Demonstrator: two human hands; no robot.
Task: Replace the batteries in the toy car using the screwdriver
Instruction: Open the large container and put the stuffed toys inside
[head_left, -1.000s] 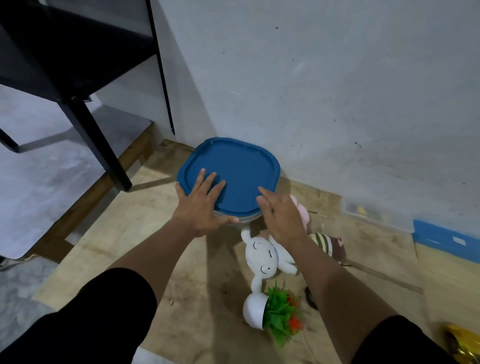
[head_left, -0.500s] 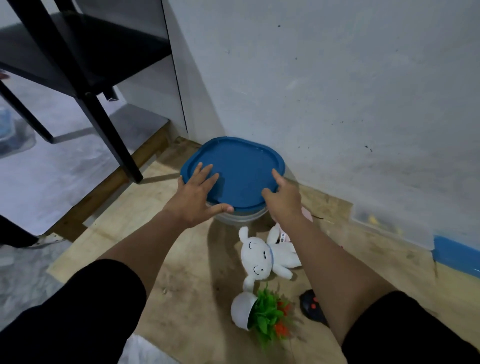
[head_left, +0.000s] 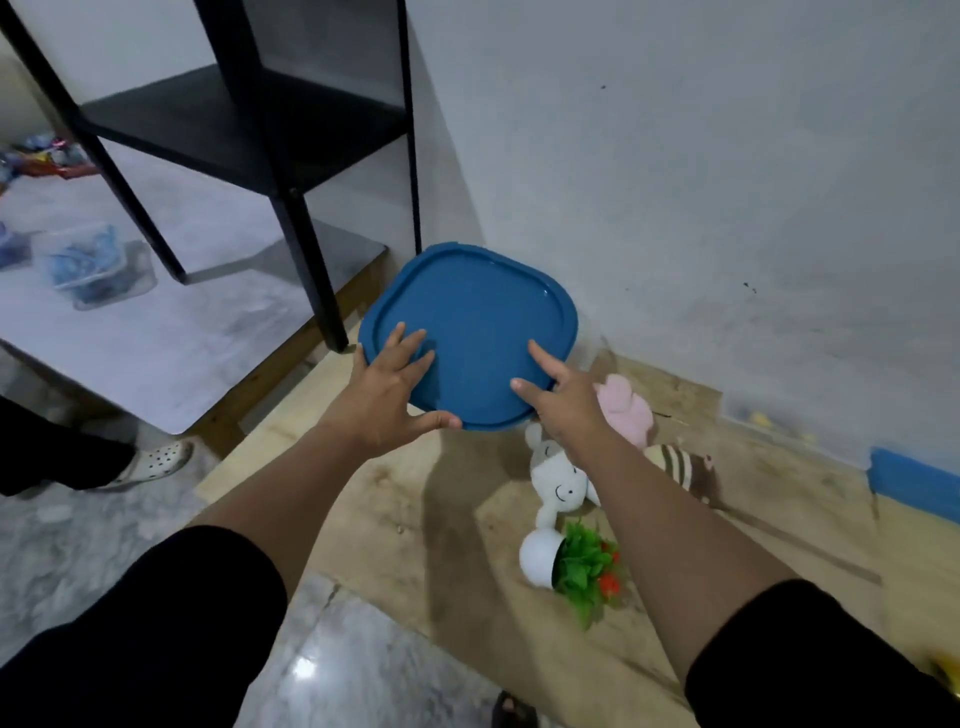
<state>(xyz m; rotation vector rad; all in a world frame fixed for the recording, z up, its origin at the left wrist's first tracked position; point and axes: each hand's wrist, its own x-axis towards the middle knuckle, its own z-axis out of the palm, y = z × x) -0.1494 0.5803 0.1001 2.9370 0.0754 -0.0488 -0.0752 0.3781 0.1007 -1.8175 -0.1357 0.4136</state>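
Bare plywood floor (head_left: 395, 519) meets a grey wall, where 2 hands, left hand (head_left: 387, 397) and right hand (head_left: 563, 402), lie spread-fingered on a blue lid (head_left: 478, 322). Neither toy car nor screwdriver shows; the lid looks stiff, light and smooth, best gripped at its rim.

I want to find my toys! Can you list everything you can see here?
lid: one, blue, on a container by the wall
bunny plush: one, white, on the wooden board
pink plush: one, right of the lid
striped plush: one, brown and cream
toy plant: one, white pot, tipped over
black shelf: one, upper left
left hand: flat on the lid
right hand: fingers on the lid edge
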